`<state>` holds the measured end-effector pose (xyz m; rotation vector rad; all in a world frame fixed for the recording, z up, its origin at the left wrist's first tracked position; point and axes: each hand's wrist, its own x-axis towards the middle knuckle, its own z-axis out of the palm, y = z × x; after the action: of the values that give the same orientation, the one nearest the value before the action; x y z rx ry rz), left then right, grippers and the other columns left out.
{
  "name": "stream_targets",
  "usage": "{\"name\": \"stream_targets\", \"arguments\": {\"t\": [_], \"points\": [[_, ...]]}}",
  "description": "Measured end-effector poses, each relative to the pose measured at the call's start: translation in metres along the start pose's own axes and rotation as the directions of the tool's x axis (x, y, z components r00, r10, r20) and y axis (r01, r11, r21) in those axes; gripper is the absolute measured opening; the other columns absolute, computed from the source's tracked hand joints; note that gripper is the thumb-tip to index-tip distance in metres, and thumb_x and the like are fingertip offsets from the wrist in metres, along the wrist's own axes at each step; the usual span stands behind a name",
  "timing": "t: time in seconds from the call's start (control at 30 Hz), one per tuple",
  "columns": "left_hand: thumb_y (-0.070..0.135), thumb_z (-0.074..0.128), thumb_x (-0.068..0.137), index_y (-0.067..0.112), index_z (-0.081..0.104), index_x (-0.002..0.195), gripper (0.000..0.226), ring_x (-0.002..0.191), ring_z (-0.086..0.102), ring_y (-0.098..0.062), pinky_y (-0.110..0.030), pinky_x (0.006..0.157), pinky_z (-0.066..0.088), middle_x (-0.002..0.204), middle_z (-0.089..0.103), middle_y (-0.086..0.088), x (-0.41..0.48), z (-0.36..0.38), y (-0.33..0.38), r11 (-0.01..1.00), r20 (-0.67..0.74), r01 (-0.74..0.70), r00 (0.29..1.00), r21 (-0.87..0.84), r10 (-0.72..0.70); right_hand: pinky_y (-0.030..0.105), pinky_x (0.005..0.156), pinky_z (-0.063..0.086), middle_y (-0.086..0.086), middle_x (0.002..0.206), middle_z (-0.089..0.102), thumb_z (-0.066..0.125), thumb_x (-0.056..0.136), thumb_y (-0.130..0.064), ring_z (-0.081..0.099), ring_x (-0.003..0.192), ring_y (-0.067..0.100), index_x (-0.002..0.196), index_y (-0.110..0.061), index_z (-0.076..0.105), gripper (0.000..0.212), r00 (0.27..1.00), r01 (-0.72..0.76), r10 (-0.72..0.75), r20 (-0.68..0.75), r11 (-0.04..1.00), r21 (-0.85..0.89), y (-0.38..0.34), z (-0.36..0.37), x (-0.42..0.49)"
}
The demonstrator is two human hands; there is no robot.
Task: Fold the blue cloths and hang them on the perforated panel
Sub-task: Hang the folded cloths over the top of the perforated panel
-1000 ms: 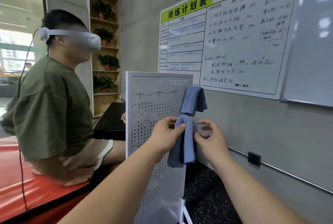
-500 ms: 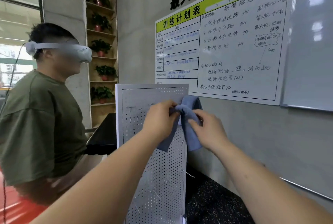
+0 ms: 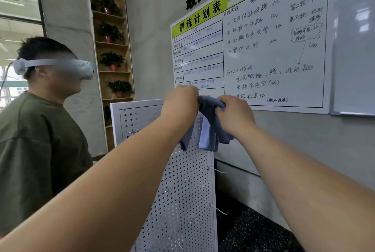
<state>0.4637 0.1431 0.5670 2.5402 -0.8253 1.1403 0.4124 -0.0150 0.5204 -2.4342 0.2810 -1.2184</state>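
Up at the panel's (image 3: 182,191) top right corner, both hands are on the cloth (image 3: 211,128).

- Left hand (image 3: 180,101): fingers curled, knuckles up, gripping the cloth's top from the panel side. Sits slightly higher than the right.
- Right hand (image 3: 235,118): fingers curled round the bunched top from the wall side, just past the panel's right edge.
- Cloth: the bunched fold is pinched between the two hands, level with the panel's top edge. Tails drop straight down, so the long axis is vertical. They lie across the panel's face and its right edge.
- Several tails show, one paler. Can't tell if that's one cloth folded over or two overlapping.

Key relation: the fold is directly between the hands and touches both, so neither has to reach. The hang point is hidden under the knuckles. Can't tell if the cloth is already on a hook or only held against the panel.

Wire hooks (image 3: 220,210) lower down the right edge are bare and well below the tails.

My read: this is the hang step, nearly done. Next move is probably to seat the fold and let go. The left hand is over the panel and better placed to steady it. The right is off the edge and could smooth the tails.

Risk: if both let go before the fold is seated, the cloth slides off the right edge.
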Motion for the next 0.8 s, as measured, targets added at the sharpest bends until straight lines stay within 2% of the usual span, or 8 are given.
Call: {"name": "stream_targets", "arguments": {"t": [0.13, 0.23, 0.37, 0.43, 0.53, 0.6, 0.7, 0.8], "points": [[0.007, 0.064, 0.093, 0.013, 0.068, 0.105, 0.014, 0.074, 0.057, -0.031, -0.037, 0.065, 0.046, 0.092, 0.064, -0.010, 0.005, 0.018, -0.005, 0.998, 0.014, 0.040, 0.999, 0.047, -0.040, 0.035, 0.068, 0.043, 0.004, 0.091, 0.069, 0.051, 0.095, -0.019, 0.061, 0.088, 0.035, 0.091, -0.023, 0.067, 0.017, 0.998, -0.049, 0.047, 0.041, 0.997, 0.052, 0.003, 0.022, 0.002], [0.010, 0.062, 0.095, 0.014, 0.064, 0.108, 0.013, 0.075, 0.056, -0.031, -0.037, 0.063, 0.046, 0.086, 0.057, -0.007, 0.000, 0.033, -0.011, 0.996, 0.008, 0.052, 0.999, 0.079, -0.053, 0.034, 0.067, 0.043, 0.007, 0.091, 0.067, 0.052, 0.096, -0.019, 0.059, 0.084, 0.036, 0.087, -0.023, 0.063, 0.015, 0.992, -0.109, 0.104, 0.070, 0.992, 0.066, 0.002, 0.042, -0.002], [0.017, 0.061, 0.098, 0.016, 0.065, 0.103, 0.006, 0.081, 0.063, -0.033, -0.037, 0.063, 0.048, 0.091, 0.065, -0.008, -0.006, 0.044, -0.018, 0.995, 0.028, 0.057, 0.998, 0.087, -0.060, 0.042, 0.078, 0.060, 0.019, 0.107, 0.071, 0.053, 0.098, -0.012, 0.069, 0.092, 0.041, 0.105, -0.016, 0.070, 0.019, 0.967, -0.144, 0.152, 0.205, 0.988, -0.054, -0.003, 0.062, 0.000], [0.027, 0.061, 0.100, 0.017, 0.068, 0.104, 0.013, 0.084, 0.066, -0.034, -0.036, 0.066, 0.051, 0.095, 0.067, -0.009, -0.008, 0.046, -0.020, 0.997, 0.038, 0.048, 0.998, 0.055, -0.050, 0.035, 0.080, 0.054, 0.020, 0.117, 0.072, 0.056, 0.102, -0.012, 0.070, 0.106, 0.041, 0.118, -0.011, 0.069, 0.022, 0.952, -0.151, 0.171, 0.255, 0.984, -0.093, -0.003, 0.067, -0.001], [0.042, 0.064, 0.100, 0.025, 0.072, 0.112, 0.023, 0.090, 0.067, -0.031, -0.036, 0.071, 0.055, 0.099, 0.073, -0.004, -0.012, 0.053, -0.023, 0.998, 0.022, 0.035, 0.999, -0.057, -0.034, 0.033, 0.076, 0.044, 0.017, 0.121, 0.071, 0.051, 0.105, -0.015, 0.067, 0.114, 0.039, 0.124, -0.016, 0.070, 0.026, 0.950, -0.217, 0.232, 0.210, 0.972, -0.092, 0.003, 0.073, -0.006], [0.050, 0.064, 0.099, 0.030, 0.072, 0.117, 0.027, 0.096, 0.069, -0.028, -0.038, 0.078, 0.059, 0.105, 0.076, 0.000, -0.017, 0.057, -0.026, 0.993, 0.030, 0.031, 0.999, -0.110, -0.028, 0.032, 0.074, 0.044, 0.018, 0.119, 0.072, 0.048, 0.106, -0.019, 0.068, 0.107, 0.039, 0.120, -0.013, 0.073, 0.028, 0.943, -0.250, 0.257, 0.213, 0.967, -0.057, 0.006, 0.078, -0.009], [0.049, 0.065, 0.101, 0.030, 0.074, 0.119, 0.028, 0.100, 0.069, -0.027, -0.038, 0.082, 0.059, 0.110, 0.078, 0.003, -0.026, 0.060, -0.030, 0.982, 0.037, 0.033, 0.999, -0.186, -0.027, 0.034, 0.070, 0.046, 0.016, 0.106, 0.072, 0.047, 0.106, -0.024, 0.062, 0.088, 0.036, 0.112, -0.017, 0.072, 0.027, 0.938, -0.260, 0.231, 0.259, 0.962, 0.083, 0.012, 0.085, -0.014], [0.044, 0.067, 0.101, 0.027, 0.075, 0.117, 0.024, 0.097, 0.070, -0.026, -0.038, 0.081, 0.059, 0.109, 0.078, 0.002, -0.034, 0.061, -0.033, 0.966, 0.026, 0.013, 1.000, -0.260, -0.006, 0.032, 0.064, 0.045, 0.010, 0.104, 0.068, 0.046, 0.107, -0.024, 0.063, 0.092, 0.034, 0.119, -0.019, 0.068, 0.025, 0.933, -0.278, 0.214, 0.290, 0.938, 0.205, 0.015, 0.086, -0.019]]}}
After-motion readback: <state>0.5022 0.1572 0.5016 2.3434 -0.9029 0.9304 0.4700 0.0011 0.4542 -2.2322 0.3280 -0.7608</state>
